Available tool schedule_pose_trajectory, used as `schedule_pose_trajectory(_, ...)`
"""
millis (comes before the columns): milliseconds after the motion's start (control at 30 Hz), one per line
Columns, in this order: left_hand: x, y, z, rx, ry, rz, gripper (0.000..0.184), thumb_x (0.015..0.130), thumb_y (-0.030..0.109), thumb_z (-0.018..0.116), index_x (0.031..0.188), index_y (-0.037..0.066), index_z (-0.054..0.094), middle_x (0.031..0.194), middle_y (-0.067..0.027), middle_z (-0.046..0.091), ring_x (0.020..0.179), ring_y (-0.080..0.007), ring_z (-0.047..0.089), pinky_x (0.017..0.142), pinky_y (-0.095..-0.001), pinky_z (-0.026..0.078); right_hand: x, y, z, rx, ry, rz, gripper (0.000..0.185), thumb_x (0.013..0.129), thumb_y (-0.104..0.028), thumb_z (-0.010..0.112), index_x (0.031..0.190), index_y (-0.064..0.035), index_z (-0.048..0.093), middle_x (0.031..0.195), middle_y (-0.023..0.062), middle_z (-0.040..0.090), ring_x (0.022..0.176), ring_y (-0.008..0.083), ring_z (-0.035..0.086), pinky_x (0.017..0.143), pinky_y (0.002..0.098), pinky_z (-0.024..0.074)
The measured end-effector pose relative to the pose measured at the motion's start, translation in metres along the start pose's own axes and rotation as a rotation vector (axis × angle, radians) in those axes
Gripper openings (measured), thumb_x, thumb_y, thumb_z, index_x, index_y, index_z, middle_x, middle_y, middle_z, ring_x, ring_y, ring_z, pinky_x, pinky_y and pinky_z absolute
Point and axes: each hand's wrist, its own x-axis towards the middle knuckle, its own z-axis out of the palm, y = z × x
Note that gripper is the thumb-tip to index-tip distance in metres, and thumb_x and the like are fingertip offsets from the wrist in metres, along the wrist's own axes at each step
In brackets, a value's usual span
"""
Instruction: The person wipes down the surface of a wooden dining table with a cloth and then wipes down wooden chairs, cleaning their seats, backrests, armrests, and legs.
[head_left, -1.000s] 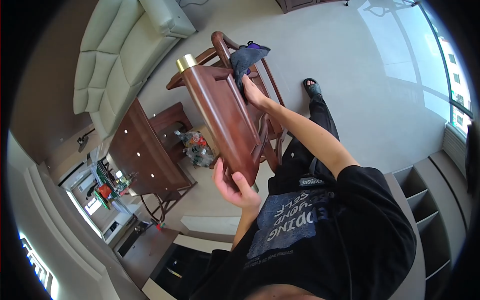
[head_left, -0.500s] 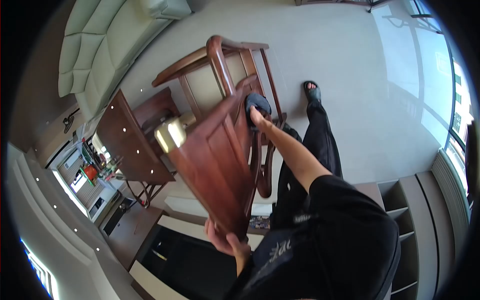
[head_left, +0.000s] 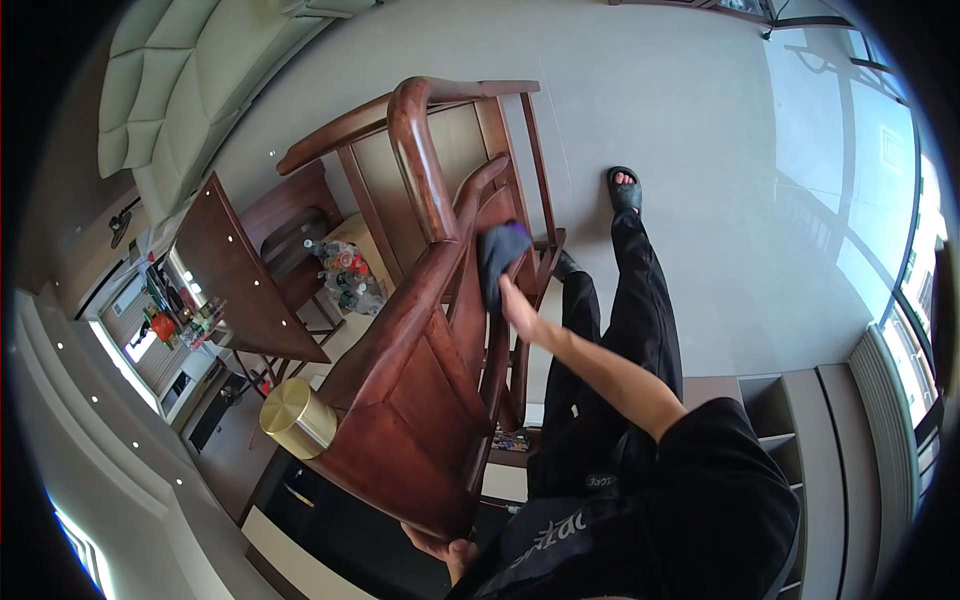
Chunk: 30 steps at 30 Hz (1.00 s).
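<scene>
A dark red-brown wooden armchair [head_left: 410, 400] with pale seat panels stands in front of me. My right hand [head_left: 516, 305] is closed around a dark grey cloth [head_left: 500, 262] that lies against the chair's inner wooden panel. A patch of purple shows at the cloth's edge. Below, my left hand [head_left: 438, 548] grips the near bottom edge of the wood, fingers curled underneath and partly hidden. A brass-coloured cylinder [head_left: 300, 420] sits on the wooden surface to the left, apart from both hands.
A cream sofa [head_left: 200, 80] runs along the upper left. Beyond the chair stand a wooden table [head_left: 235, 270] and a group of bottles [head_left: 350, 280]. Grey open shelves [head_left: 790, 450] are at the right, near the window [head_left: 900, 270]. My sandalled foot [head_left: 625, 185] rests on the tiled floor [head_left: 700, 150].
My right hand and the cloth have shifted down along the panel. My left hand has moved lower with the wooden edge. The bottles behind, hidden before, now show.
</scene>
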Motion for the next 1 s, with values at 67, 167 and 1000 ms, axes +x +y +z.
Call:
schedule_pose_trajectory(67,0.0,0.002,0.0,0.006,-0.005,-0.01,0.119,0.071,0.071,0.07,0.151,-0.005,0.025,0.15,-0.0248,0.031,0.139,-0.0352,0.035,0.112,-0.0489,0.029,-0.019,0.044,-0.002,-0.007,-0.122,-0.233,0.062,0.108,-0.046,0.025,0.14,0.0021,0.047,0.136,0.0048,0.052,0.127,0.017,0.045,0.112,0.0314,0.0308)
schedule_pose_trajectory(167,-0.007,-0.002,-0.011,0.041,-0.005,-0.047,0.12,0.069,0.068,0.074,0.15,-0.006,0.026,0.149,-0.0238,0.033,0.137,-0.0327,0.037,0.112,-0.0473,0.03,-0.031,0.048,0.003,-0.04,-0.095,-0.226,0.066,0.106,-0.049,0.029,0.146,0.0019,0.042,0.143,0.0053,0.048,0.132,0.0177,0.041,0.115,0.0309,0.0273)
schedule_pose_trajectory(1000,-0.041,0.002,-0.04,0.325,-0.069,0.024,0.065,0.085,0.059,0.066,0.113,0.0,0.06,0.097,-0.0182,0.067,0.081,-0.0275,0.066,0.075,-0.0355,0.053,-0.034,0.035,-0.037,-0.571,-0.206,-0.513,0.034,0.098,-0.013,0.038,0.12,0.0089,0.051,0.138,0.0328,0.047,0.135,0.0492,0.037,0.114,0.0438,0.0322)
